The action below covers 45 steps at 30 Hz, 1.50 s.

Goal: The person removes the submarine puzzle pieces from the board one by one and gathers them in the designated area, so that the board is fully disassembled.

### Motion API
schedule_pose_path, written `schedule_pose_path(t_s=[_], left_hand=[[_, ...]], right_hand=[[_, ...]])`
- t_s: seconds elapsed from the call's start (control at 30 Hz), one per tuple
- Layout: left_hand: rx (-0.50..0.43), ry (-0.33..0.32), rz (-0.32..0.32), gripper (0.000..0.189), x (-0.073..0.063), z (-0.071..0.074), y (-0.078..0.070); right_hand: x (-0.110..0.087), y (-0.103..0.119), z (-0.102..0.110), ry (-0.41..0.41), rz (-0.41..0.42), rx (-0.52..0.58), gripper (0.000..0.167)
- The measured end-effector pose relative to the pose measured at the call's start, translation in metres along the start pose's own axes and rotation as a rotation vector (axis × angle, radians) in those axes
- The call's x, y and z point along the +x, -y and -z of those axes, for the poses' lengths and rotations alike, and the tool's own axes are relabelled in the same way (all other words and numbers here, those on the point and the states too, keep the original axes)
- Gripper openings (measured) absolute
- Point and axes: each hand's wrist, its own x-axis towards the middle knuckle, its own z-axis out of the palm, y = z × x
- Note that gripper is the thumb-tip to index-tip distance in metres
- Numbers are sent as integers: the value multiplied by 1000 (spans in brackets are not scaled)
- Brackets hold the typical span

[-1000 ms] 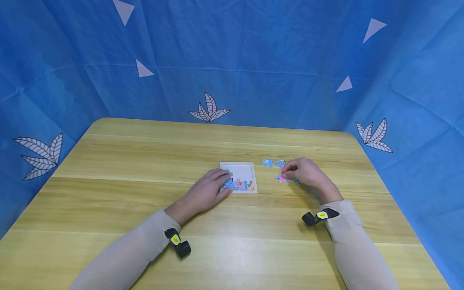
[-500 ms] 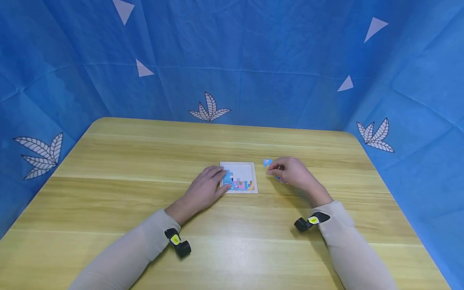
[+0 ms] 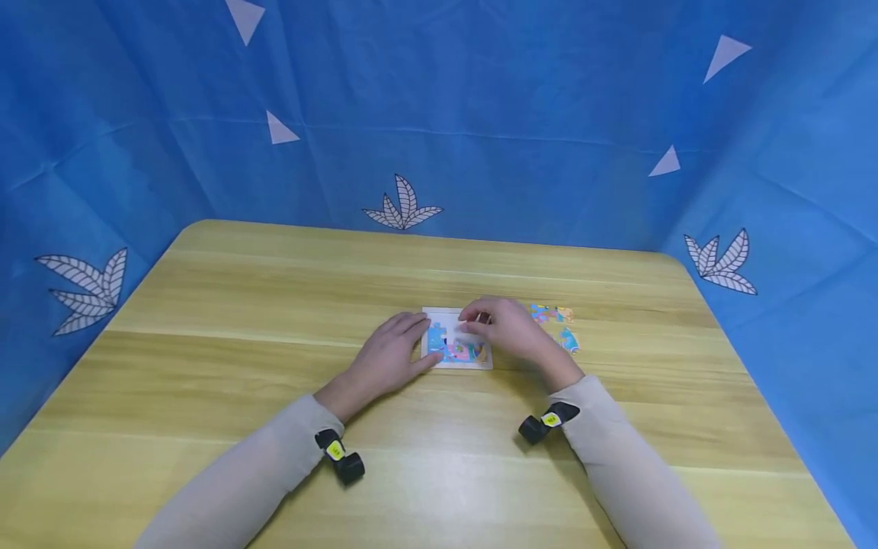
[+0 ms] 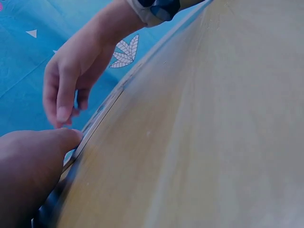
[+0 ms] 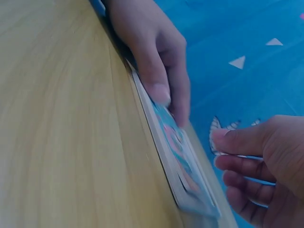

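A white square jigsaw tray (image 3: 457,366) lies on the table in the head view, with joined blue and pink puzzle pieces (image 3: 458,352) along its lower and left parts. My left hand (image 3: 384,354) rests at the tray's left side, fingers and thumb fairly straight on its edge. Over the tray's upper right hovers my right hand (image 3: 514,329), thumb and fingertips together. In the right wrist view, a thin pale edge shows between the thumb and finger of the right hand (image 5: 280,166), apparently a puzzle piece; its picture is hidden.
Right of the tray lie loose puzzle pieces, an orange and pink group (image 3: 552,313) and a blue one (image 3: 568,341). The right hand may cover others. A blue curtain (image 3: 480,114) hangs behind the wooden table (image 3: 274,282).
The right hand has moved left from the loose pieces to above the tray, uncovering pieces at the right. The left hand has stayed at the tray's left edge.
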Motion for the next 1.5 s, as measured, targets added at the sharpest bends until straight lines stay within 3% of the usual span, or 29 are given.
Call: schedule_pose_path(t_s=[0.33,0.6,0.9,1.03,1.3,1.5], left_hand=[[13,16,5,71,3,3,-4],[-25,25,58,71,0,4,-4],[-40,20,58,72,0,4,-5],[-38,11,62,72,0,4,-5],[-42,8,63,71,0,3,-5],[-42,4,63,71,0,2,-5]], right_hand=[[23,15,-20,98,-15,-53,25],[27,23,-31,83,3,-133,26],[25,27,-37,49,-18,-138,23],[26,26,-37,48,-26,-77,20],[25,20,-35,112,-161,238,12],[24,21,-32,102,-153,297,12]])
